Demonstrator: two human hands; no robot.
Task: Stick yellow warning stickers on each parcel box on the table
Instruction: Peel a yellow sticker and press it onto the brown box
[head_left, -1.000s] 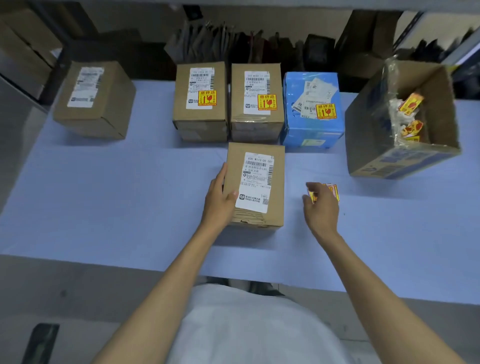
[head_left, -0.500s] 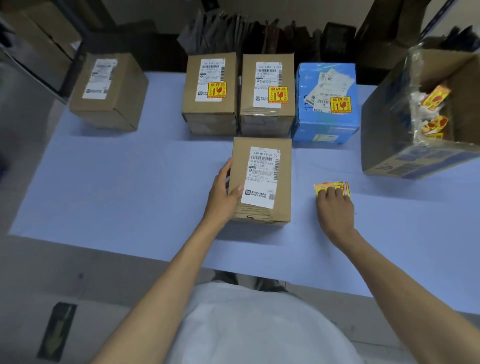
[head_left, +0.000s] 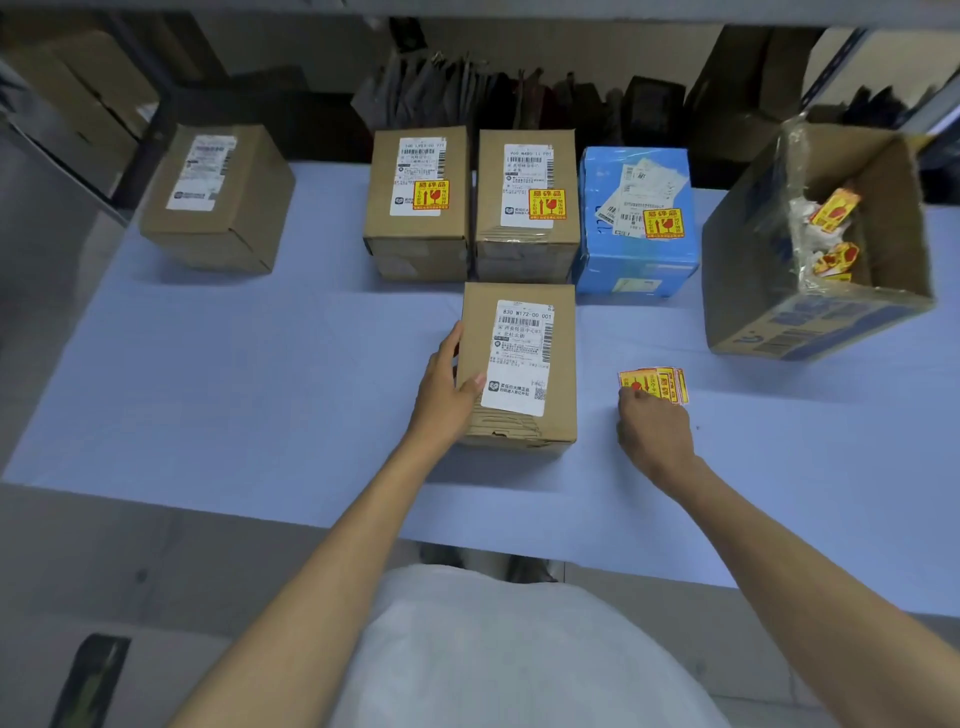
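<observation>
Brown cardboard with a white shipping label on top and no yellow sticker yet: that is the near box (head_left: 519, 364), which stands on the pale blue surface (head_left: 260, 389) just in front of the back row. Our left hand (head_left: 444, 395) holds it, fingers down its left side and thumb over the top. To its right lies a small stack of stickers (head_left: 655, 383), yellow with red print. Our right hand (head_left: 654, 431) has bent fingertips at the stack's near edge, and we cannot tell whether they pinch a sheet. Behind stand a labelled box (head_left: 418, 208), a second labelled box (head_left: 527, 208) and a blue box (head_left: 636, 223), each bearing a yellow sticker. The far-left box (head_left: 218, 197) bears none. An open carton (head_left: 753, 270) at the right holds crumpled scraps (head_left: 831, 228). Half a second ago our right fingers lay flatter across the stack, covering more of it; the left hand's hold is unchanged.
</observation>
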